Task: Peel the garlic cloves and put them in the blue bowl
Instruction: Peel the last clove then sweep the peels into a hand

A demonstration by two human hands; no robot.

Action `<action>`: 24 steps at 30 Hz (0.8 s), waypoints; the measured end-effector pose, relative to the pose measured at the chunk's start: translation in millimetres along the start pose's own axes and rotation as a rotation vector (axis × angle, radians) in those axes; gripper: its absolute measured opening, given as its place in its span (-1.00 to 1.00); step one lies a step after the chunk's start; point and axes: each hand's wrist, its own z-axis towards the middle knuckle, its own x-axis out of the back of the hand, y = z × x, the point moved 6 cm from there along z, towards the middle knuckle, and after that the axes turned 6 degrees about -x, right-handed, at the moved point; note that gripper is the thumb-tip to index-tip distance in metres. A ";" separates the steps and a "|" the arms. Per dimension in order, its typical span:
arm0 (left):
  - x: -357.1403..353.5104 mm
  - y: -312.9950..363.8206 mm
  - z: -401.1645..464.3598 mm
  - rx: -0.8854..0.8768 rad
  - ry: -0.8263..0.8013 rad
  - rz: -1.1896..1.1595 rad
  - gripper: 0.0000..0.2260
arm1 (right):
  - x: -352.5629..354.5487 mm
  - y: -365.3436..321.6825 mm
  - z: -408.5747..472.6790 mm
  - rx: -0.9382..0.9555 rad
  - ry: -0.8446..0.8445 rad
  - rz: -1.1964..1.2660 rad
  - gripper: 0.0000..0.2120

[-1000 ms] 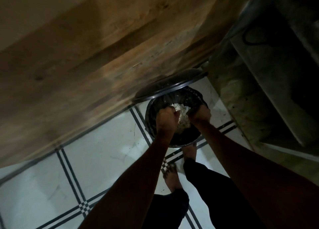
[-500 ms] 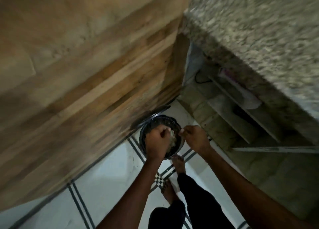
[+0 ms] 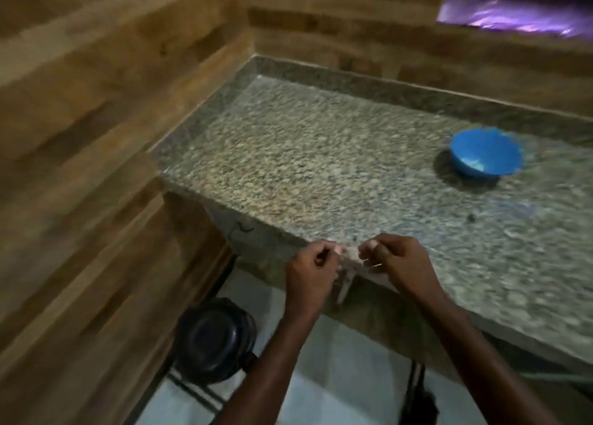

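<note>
Left fingers: our left hand [image 3: 309, 269] is curled, thumb and fingertips pinched on the left end of a pale scrap, which we take to be a garlic clove [image 3: 447, 255] with its skin.
Right fingers: our right hand [image 3: 406, 264] is curled too, its thumb and forefinger nipping the other end of the same pale piece; a thin sliver sticks out just beside the thumb.
Between the hands: the clove sits in the small gap between both sets of fingertips, over the near edge of the granite counter [image 3: 321, 155]. A strip of loose skin [image 3: 345, 288] hangs down from it below the counter's edge. Blur keeps us from telling how much skin remains on it.
Step in hand: we judge this to be peeling, the two hands pulling the skin apart.
Doing it well: we should keep the left pinch firm on the clove, draw the skin away with the right in one long strip, and turn the clove rather than squeeze it harder.
Blue bowl: the blue bowl [image 3: 484, 153] stands on the counter, well apart from our fingers, ahead and to the right; something pale lies inside near its bottom.
Further out: a dark bin [image 3: 213, 339] sits on the floor below our left forearm, against the wooden wall [image 3: 80, 136].
</note>
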 end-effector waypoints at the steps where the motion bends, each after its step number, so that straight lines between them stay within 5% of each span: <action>1: -32.8 15.6 1.5 -0.012 -0.030 -0.020 -0.83 | 33.9 9.1 -0.5 -0.018 0.038 0.066 -0.75; 12: -328.0 96.6 19.4 -0.033 -0.242 -0.043 -0.87 | 303.8 143.7 12.4 -0.160 0.337 0.134 -0.74; 16: -389.6 79.5 34.9 -0.090 -0.371 0.185 -0.88 | 341.7 191.3 30.3 -0.245 0.367 0.056 -0.74; 20: -438.6 52.7 34.5 -0.256 -0.592 0.606 -0.59 | 359.8 228.5 52.3 -0.316 0.364 -0.253 -0.87; 24: -457.5 37.1 24.8 -0.393 -0.636 0.922 -0.44 | 358.7 259.6 76.1 -0.278 0.306 -0.599 -0.53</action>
